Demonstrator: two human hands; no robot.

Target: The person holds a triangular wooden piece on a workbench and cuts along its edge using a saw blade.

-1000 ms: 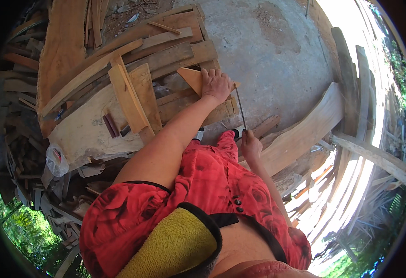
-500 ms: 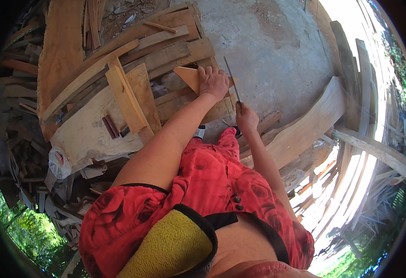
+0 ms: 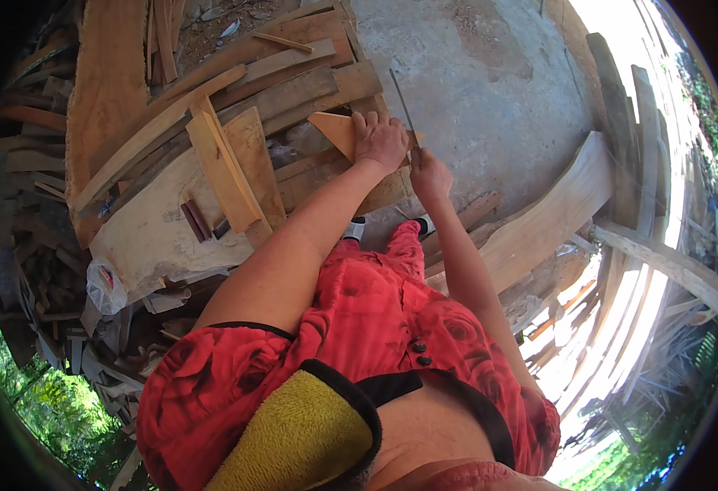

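My left hand (image 3: pixel 381 141) presses down on a light-brown wooden piece (image 3: pixel 334 131) and grips it. One pointed end sticks out left of the fingers and a small tip shows on the right. In my right hand (image 3: pixel 431 175) is the handle of a handsaw (image 3: pixel 402 100), seen almost edge-on as a long, thin dark blade pointing away from me. The blade crosses the right tip of the wood, just beside my left hand. Its teeth cannot be made out. Under the wood lie stacked planks (image 3: pixel 318 176).
A narrow upright-edged board (image 3: pixel 224 172) and two dark reddish sticks (image 3: pixel 195 221) lie left of my arm. A clear plastic bag (image 3: pixel 107 285) hangs at the left edge of the slab. A long curved plank (image 3: pixel 539 217) leans at the right. Concrete floor (image 3: pixel 474 90) lies ahead.
My right hand has pushed the saw forward, away from me and slightly left. My left hand stays on the wood, almost unmoved.
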